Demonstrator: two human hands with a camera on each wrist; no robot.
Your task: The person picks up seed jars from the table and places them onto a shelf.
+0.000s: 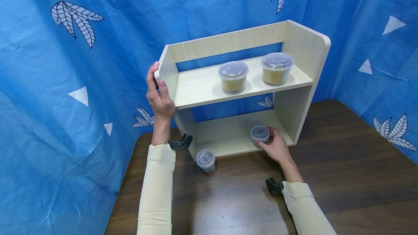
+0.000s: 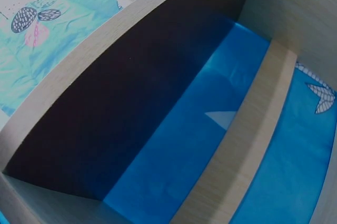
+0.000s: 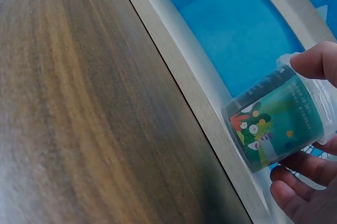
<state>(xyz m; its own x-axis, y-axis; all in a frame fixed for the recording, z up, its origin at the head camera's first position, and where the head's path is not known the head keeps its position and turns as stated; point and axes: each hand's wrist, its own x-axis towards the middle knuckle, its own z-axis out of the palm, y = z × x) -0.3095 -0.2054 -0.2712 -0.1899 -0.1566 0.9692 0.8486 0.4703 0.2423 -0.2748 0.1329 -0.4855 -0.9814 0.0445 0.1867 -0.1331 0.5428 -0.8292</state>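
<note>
A pale wooden two-tier shelf (image 1: 228, 35) stands on the table. My left hand (image 1: 160, 97) grips the front edge of its left side panel, thumb on the near side; the left wrist view does not show the hand. Down at the lower board (image 1: 225, 137), my right hand (image 1: 275, 144) holds a small clear lidded plastic cup (image 1: 259, 135) between thumb and fingers. In the right wrist view this cup (image 3: 279, 119) has a green printed label and its base is at the board's front edge. A similar small cup (image 1: 205, 160) sits on the table by the shelf's left front corner.
Two larger lidded tubs with yellowish contents, a left one (image 1: 233, 77) and a right one (image 1: 276, 69), stand on the upper board (image 1: 196, 86). Behind the shelf hangs a blue leaf-print curtain (image 1: 130, 17). The dark wooden table (image 1: 235, 206) extends in front.
</note>
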